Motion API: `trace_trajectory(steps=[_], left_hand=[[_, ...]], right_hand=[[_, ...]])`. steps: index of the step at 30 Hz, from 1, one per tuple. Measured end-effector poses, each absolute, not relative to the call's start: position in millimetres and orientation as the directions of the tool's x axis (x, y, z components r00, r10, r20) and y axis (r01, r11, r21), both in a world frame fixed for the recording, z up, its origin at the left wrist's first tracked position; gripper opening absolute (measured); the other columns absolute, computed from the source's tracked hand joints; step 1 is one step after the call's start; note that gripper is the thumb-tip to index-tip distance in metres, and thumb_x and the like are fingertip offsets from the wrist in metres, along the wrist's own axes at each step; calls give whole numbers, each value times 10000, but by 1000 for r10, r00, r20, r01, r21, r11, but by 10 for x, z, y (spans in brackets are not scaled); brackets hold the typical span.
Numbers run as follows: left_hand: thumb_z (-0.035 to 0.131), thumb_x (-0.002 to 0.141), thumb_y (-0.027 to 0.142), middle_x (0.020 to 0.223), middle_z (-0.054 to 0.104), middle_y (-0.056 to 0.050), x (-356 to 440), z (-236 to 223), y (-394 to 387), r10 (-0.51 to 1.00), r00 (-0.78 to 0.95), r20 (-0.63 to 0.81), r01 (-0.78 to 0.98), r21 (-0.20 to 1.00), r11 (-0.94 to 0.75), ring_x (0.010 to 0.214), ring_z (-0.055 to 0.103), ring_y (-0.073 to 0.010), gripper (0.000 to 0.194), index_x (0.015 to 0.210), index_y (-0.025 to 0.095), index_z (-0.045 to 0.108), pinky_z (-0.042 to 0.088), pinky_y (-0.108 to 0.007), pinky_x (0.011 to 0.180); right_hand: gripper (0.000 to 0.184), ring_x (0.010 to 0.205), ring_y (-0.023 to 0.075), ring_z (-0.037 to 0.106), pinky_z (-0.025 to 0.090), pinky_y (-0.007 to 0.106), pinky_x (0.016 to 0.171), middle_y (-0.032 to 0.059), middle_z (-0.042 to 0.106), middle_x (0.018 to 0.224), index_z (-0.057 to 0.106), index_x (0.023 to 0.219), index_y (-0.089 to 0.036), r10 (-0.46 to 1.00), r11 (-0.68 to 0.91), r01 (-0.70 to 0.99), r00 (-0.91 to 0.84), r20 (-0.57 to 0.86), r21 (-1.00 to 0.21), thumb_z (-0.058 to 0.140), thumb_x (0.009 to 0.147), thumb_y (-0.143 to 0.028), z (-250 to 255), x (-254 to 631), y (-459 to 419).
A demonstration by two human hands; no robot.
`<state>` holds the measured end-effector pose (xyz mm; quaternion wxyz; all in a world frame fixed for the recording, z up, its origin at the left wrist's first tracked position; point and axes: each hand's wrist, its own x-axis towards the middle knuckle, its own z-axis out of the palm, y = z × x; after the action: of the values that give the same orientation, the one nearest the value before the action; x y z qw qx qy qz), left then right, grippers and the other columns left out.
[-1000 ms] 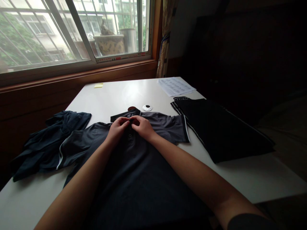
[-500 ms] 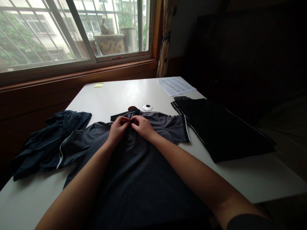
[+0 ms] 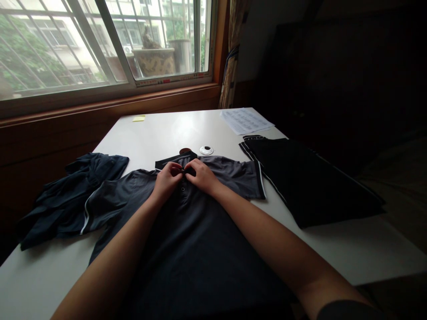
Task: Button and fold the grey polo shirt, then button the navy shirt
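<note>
A dark grey polo shirt [image 3: 200, 240] lies spread on the white table [image 3: 163, 129], collar [image 3: 160, 163] pointing away from me and sleeves out to both sides. At the top of its button placket [image 3: 183, 189], my left hand [image 3: 168, 180] pinches the cloth with thumb and forefinger. My right hand [image 3: 202, 175] pinches the placket from the other side, its fingertips almost touching the left ones. Round buttons show just below the fingers. Whatever sits right between the fingertips is too small to make out.
Left of the shirt lies a crumpled dark garment [image 3: 73, 195]. Folded black clothing [image 3: 313, 182] with white edging lies on the right. Beyond the collar are a white disc [image 3: 207, 150] and a brown round object [image 3: 185, 151]. Printed sheets [image 3: 247, 121] and a yellow note [image 3: 138, 118] lie farther back.
Both hands stay at the placket, with the fingers shifting slightly and the gap between the thumbs and forefingers opening a little. The whole view has moved slightly; the garments lie as before.
</note>
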<state>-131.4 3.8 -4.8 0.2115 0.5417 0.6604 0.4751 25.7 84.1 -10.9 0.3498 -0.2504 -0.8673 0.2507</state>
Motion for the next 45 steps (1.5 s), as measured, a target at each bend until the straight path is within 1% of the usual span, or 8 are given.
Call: trace_trajectory(steps=[9, 16, 18, 22, 25, 32, 38, 45], left_hand=[[684, 725, 268, 847, 713, -22, -1267, -22, 18, 914, -318, 252, 574, 819, -26, 834, 685, -211, 252, 969, 209, 656, 520, -334, 787], [503, 781, 142, 931, 739, -20, -1367, -35, 19, 926, -229, 300, 572, 812, -122, 908, 695, -203, 268, 984, 223, 657, 524, -341, 863], [507, 796, 137, 963, 737, -30, -1404, -58, 39, 928, -177, 327, 628, 764, -149, 927, 685, -214, 270, 995, 231, 664, 520, -354, 879], [556, 814, 135, 1019, 733, -53, -1440, -106, 87, 915, -39, 401, 809, 550, -207, 996, 613, -271, 264, 999, 258, 698, 463, -433, 970], [545, 839, 130, 1039, 734, -55, -1460, -129, 114, 911, 24, 411, 843, 482, -240, 1035, 570, -290, 284, 1019, 275, 710, 443, -442, 991], [567, 854, 150, 1030, 728, -48, -1504, -112, 133, 906, 60, 419, 858, 441, -261, 1005, 554, -289, 245, 1020, 282, 690, 453, -424, 958], [552, 854, 154, 958, 708, -56, -1476, -78, 122, 901, 57, 431, 864, 431, -261, 974, 556, -282, 195, 972, 266, 661, 473, -409, 914], [628, 832, 236, 949, 689, -43, -1508, -60, 87, 891, -26, 454, 801, 543, -253, 949, 609, -250, 117, 948, 248, 618, 496, -378, 863]], right_hand=[[74, 906, 182, 600, 473, 310, 867, 42, 623, 926, 683, 925, -182, 643, 724, 302, -622, 448, -620, 633, 899, -231, -110, 315, 869], [147, 844, 168, 600, 489, 286, 825, 25, 603, 912, 727, 916, -199, 628, 744, 336, -647, 433, -577, 676, 803, -119, -115, 332, 871], [164, 870, 175, 608, 491, 296, 855, 28, 609, 919, 737, 911, -202, 618, 754, 332, -649, 444, -567, 677, 793, -105, -127, 335, 876], [174, 893, 181, 623, 498, 302, 883, 33, 624, 928, 753, 913, -201, 604, 762, 309, -657, 452, -569, 681, 794, -97, -144, 351, 887], [180, 916, 178, 630, 500, 303, 908, 37, 638, 946, 758, 911, -196, 587, 770, 285, -667, 458, -571, 682, 796, -79, -145, 370, 890], [127, 985, 179, 646, 498, 316, 955, 50, 676, 1012, 756, 935, -199, 545, 784, 226, -696, 468, -578, 683, 857, -132, -112, 416, 873], [105, 947, 186, 648, 499, 313, 919, 52, 677, 971, 729, 939, -189, 549, 796, 249, -681, 484, -552, 669, 864, -148, -101, 416, 848], [129, 946, 190, 639, 484, 306, 910, 32, 670, 954, 704, 950, -224, 578, 790, 289, -646, 499, -541, 661, 858, -143, -107, 401, 845]])
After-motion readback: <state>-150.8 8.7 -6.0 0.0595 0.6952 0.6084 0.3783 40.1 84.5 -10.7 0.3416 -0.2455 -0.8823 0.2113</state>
